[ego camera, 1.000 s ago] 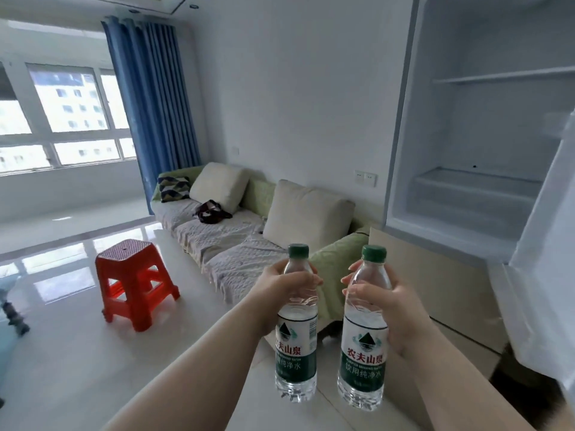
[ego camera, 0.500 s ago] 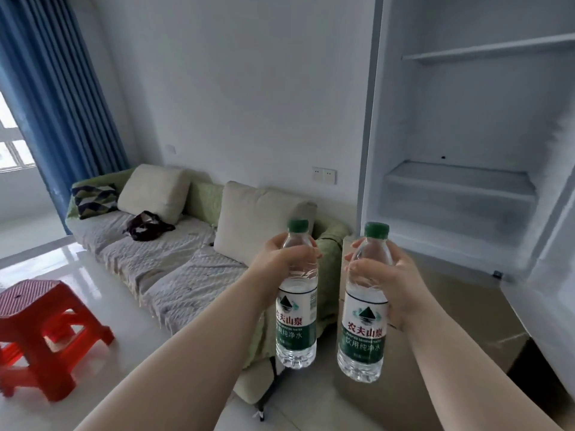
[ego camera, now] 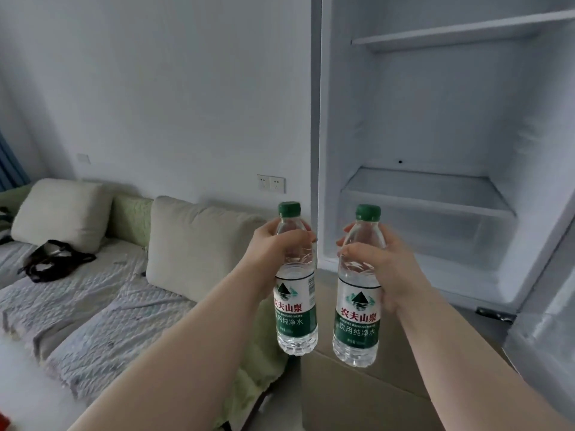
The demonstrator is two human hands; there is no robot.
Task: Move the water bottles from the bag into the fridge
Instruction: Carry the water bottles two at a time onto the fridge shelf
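My left hand [ego camera: 273,247] grips the upper part of a clear water bottle [ego camera: 295,312] with a green cap and green label, held upright. A second matching water bottle [ego camera: 356,325] stands upright in my right hand [ego camera: 376,265], just to the right of the first. Both hang in the air in front of the open fridge [ego camera: 435,194], whose white shelves show nothing on them. A dark bag [ego camera: 53,259] lies on the sofa at the far left.
A sofa [ego camera: 102,303] with cream cushions and a grey quilted cover runs along the wall on the left. A beige cabinet or box [ego camera: 389,384] sits under the fridge opening. The fridge door [ego camera: 550,321] stands open at the right edge.
My view has swung right and closer to the fridge. The red stool and window have left the frame. Both bottles stay gripped and upright in front of me.
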